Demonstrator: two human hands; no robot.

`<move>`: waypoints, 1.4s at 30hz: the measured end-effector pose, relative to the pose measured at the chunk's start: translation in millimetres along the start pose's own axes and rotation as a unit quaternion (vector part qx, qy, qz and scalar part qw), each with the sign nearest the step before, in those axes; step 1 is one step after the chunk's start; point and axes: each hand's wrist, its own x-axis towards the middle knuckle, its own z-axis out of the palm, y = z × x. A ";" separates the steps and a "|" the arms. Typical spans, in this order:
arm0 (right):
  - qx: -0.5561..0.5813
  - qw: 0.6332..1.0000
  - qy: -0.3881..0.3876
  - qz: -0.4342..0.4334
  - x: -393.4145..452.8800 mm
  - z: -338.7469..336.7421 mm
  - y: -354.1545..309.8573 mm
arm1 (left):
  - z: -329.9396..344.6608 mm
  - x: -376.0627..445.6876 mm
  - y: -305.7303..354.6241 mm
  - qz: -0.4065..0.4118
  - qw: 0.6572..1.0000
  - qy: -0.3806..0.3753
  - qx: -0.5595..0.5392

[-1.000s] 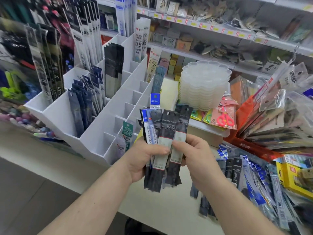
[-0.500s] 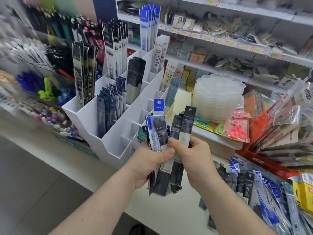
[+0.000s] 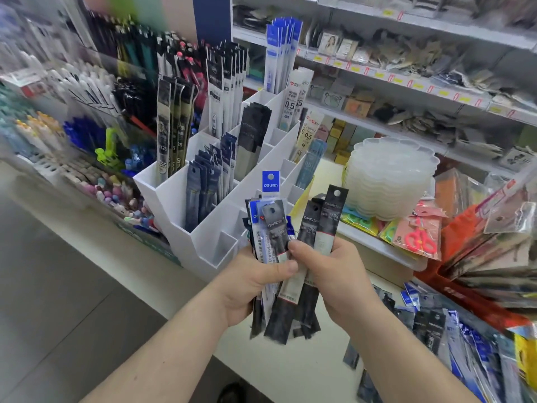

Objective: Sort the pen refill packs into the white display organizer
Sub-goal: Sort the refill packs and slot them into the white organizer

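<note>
Closer now, white display organizer [image 3: 203,234] on pale counter [image 3: 145,274] amid shop shelves; both hands' fingers [image 3: 299,251] clamped on refill packs [image 3: 308,257].

A grey tiled floor [image 3: 52,301] lies below a white counter [image 3: 290,370], with stocked white shelves [image 3: 406,80] behind.

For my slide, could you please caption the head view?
Both hands, left and right, hold a fan of pen refill packs before the white organizer.
</note>
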 end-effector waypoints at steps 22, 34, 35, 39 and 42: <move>-0.024 0.994 0.092 -0.057 -2.1 -3.1 -3.0 | 2.4 15.2 1.1 0.067 0.996 0.060 0.013; 0.011 0.998 0.069 0.007 5.2 -10.1 -6.1 | 12.1 21.9 -3.3 -0.002 0.998 0.049 -0.033; 0.022 0.997 0.071 0.008 5.2 -11.8 -5.4 | 12.5 22.5 -2.7 -0.003 0.998 0.048 -0.034; 0.034 0.996 0.084 -0.010 3.4 -16.7 -2.5 | 12.9 23.1 -1.1 0.002 0.999 0.044 -0.021; 0.022 0.993 0.118 -0.020 6.0 -11.9 2.4 | 16.6 22.7 -2.9 0.022 0.999 0.050 -0.001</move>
